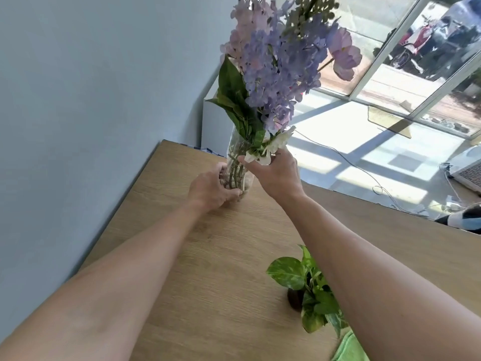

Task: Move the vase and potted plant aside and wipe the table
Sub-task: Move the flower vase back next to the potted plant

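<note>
Two hands (212,187) (277,175) grip one vase (238,162); one potted plant (309,290) nearby.

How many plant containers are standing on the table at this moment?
2. The vase of flowers stands near the far left corner, held between the left hand and right hand. The potted plant sits near the front, partly hidden under the right forearm.

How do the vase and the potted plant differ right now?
The vase is clear glass with tall purple flowers; the potted plant is low, green leaves in a dark pot. The left hand and right hand grip the vase; the plant is untouched, partly hidden under the right forearm. Both are on the wooden table.
</note>
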